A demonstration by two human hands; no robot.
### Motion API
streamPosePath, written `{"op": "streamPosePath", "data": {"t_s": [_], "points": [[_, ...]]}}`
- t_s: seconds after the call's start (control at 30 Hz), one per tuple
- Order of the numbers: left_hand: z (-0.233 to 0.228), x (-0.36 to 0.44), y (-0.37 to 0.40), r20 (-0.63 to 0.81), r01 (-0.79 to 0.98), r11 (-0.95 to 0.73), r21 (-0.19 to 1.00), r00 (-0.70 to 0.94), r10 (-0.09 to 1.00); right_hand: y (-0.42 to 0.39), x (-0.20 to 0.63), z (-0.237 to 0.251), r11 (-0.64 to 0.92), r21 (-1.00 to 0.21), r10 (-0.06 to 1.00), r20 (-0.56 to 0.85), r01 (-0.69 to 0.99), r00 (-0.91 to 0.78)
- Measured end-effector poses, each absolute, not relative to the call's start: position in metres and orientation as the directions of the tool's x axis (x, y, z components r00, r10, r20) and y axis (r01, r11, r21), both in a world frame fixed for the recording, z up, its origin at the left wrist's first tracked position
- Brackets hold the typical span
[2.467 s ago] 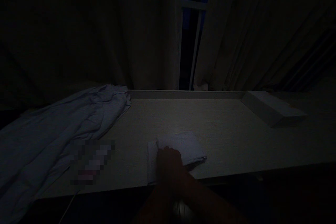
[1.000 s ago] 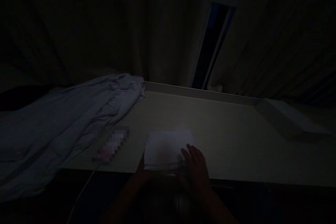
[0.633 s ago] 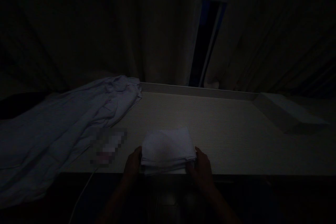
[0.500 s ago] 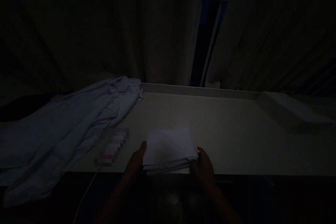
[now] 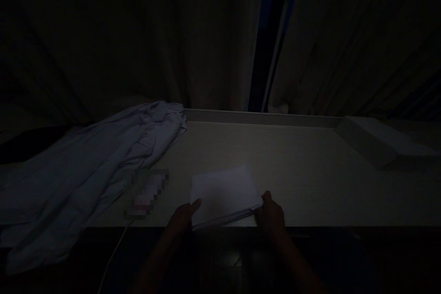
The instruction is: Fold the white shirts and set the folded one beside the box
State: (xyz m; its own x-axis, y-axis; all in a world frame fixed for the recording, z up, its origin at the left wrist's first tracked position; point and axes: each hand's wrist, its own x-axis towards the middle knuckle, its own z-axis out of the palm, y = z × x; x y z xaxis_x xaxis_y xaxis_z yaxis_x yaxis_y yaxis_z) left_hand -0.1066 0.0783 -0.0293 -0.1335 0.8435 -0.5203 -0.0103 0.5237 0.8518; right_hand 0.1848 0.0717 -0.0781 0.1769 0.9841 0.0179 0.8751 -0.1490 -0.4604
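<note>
The scene is very dark. A folded white cloth (image 5: 223,195) lies near the front edge of a pale table (image 5: 296,170). My left hand (image 5: 182,217) grips its near left corner. My right hand (image 5: 273,216) grips its near right corner. The cloth's near edge looks slightly raised off the table between my hands.
A large crumpled pale sheet (image 5: 86,170) spreads over the table's left end and hangs off it. A blurred small object (image 5: 144,195) with a cord lies left of the cloth. A flat white box (image 5: 382,147) sits at the far right. Curtains (image 5: 193,46) hang behind.
My hands went from pressing on the cloth to holding it at both sides, then slid to its near corners. The cloth turned slightly.
</note>
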Motion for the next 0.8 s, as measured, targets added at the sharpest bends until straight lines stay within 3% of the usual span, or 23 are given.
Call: {"op": "streamPosePath", "data": {"t_s": [0.07, 0.2, 0.3, 0.47, 0.63, 0.8], "points": [[-0.031, -0.11, 0.079, -0.545, -0.013, 0.547, 0.837, -0.116, 0.831, 0.07, 0.189, -0.079, -0.073, -0.404, 0.988, 0.094, 0.912, 0.121], [-0.048, -0.118, 0.082, -0.527, -0.001, 0.527, 0.85, -0.044, 0.849, 0.064, 0.199, -0.082, 0.23, -0.363, 0.94, 0.322, 0.903, -0.11], [-0.058, -0.12, 0.083, -0.498, 0.005, 0.499, 0.867, 0.047, 0.866, 0.064, 0.205, -0.085, 0.343, -0.363, 0.909, 0.36, 0.866, -0.209], [-0.055, -0.111, 0.085, -0.421, 0.196, 0.413, 0.889, -0.001, 0.907, 0.07, 0.21, -0.089, 0.256, -0.405, 0.94, 0.318, 0.878, -0.127], [-0.045, -0.092, 0.095, -0.335, 0.457, 0.364, 0.812, -0.147, 0.931, 0.07, 0.215, -0.09, 0.109, -0.309, 0.963, 0.269, 0.945, -0.023], [-0.036, -0.087, 0.107, -0.323, 0.45, 0.33, 0.83, -0.094, 0.942, 0.06, 0.222, -0.074, 0.13, -0.355, 0.97, 0.24, 0.926, -0.044]]}}
